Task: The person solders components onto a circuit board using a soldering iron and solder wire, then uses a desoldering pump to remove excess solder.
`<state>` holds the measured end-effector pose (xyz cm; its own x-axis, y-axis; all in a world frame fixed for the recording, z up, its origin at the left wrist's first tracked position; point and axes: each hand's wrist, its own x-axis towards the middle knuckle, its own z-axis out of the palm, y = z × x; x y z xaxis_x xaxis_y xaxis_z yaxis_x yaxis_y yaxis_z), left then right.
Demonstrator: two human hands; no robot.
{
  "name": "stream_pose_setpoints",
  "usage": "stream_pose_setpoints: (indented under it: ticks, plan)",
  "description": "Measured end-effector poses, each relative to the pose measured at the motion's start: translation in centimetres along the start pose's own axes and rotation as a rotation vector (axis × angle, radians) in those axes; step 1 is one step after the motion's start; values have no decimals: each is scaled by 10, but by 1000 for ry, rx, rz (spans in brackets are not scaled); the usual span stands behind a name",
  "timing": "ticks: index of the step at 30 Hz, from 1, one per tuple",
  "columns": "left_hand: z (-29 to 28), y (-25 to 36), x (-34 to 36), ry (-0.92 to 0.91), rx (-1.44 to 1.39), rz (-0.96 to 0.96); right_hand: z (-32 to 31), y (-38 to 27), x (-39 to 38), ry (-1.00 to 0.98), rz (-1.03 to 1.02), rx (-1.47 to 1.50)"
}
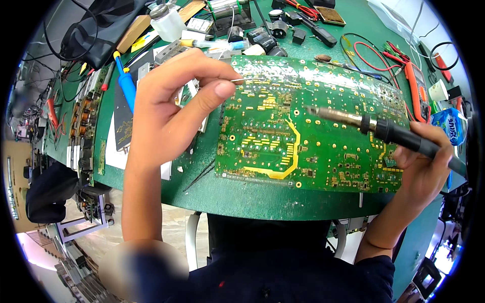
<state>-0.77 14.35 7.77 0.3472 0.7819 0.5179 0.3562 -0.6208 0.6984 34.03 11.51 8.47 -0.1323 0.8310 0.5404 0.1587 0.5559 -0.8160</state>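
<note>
A large green circuit board (328,146) lies on the green bench mat, with a bright yellow trace and many gold pads on its upper side. Pinched between thumb and forefinger of my left hand (177,98) is a thin strand of solder wire (242,79), its end over the board's upper left part. My right hand (427,159) is wrapped round the black handle of a soldering iron (389,132). The iron's metal barrel points left, and its tip is above the middle of the board. Whether the tip touches the board I cannot tell.
Black tweezers (199,175) lie left of the board. A blue solder sucker (126,88), a white bottle (166,22) and a syringe (214,44) are at the far left. Several black components (262,38) stand behind the board. A red multimeter (417,91) and a blue packet (448,126) lie at right.
</note>
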Motion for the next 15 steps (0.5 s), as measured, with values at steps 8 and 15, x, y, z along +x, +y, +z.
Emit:
stream_pose_setpoints:
  ticks: [8,15]
  plan:
    - [19,-4,-10,-98,-135,-129,12,3,-6,33,11,-91]
    - [11,-4,-14,-122,-61,-44,13,4,-9,-39,67,-142]
